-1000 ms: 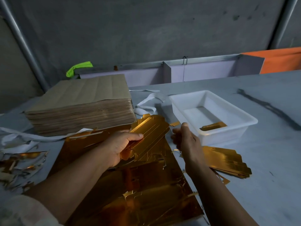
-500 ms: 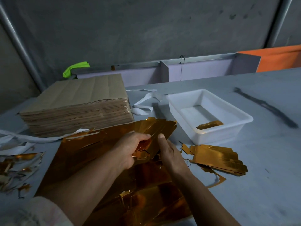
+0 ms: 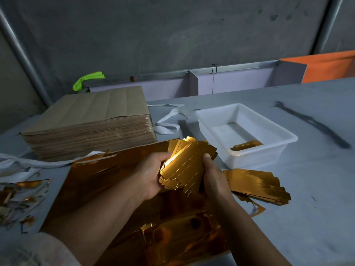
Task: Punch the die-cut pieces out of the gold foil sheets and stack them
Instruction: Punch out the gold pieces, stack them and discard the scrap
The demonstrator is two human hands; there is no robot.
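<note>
Nearest, the foil sheet lies flat on the worktop under both forearms, ragged and torn open at its near end. Over it comes the change. A second ago the right hand was out by the tub, half a second ago it was closing in, and now it has joined the left hand on the bundle of punched pieces. The left grip curls round the bundle's left edge and the right grip clamps the opposite edge, so both pinch the same gold fan, held up over the sheet. The fan is splayed at its far end, so I read this as squaring up before it goes down with the rest.

Just right of the right wrist sits the stack, loose on the worktop, with a curl of offcut at its near edge. Beyond it is the white tub, one gold piece inside. At far left is a heap of scrap. Farther back stands the brown pile, with white straps between it and the tub.
</note>
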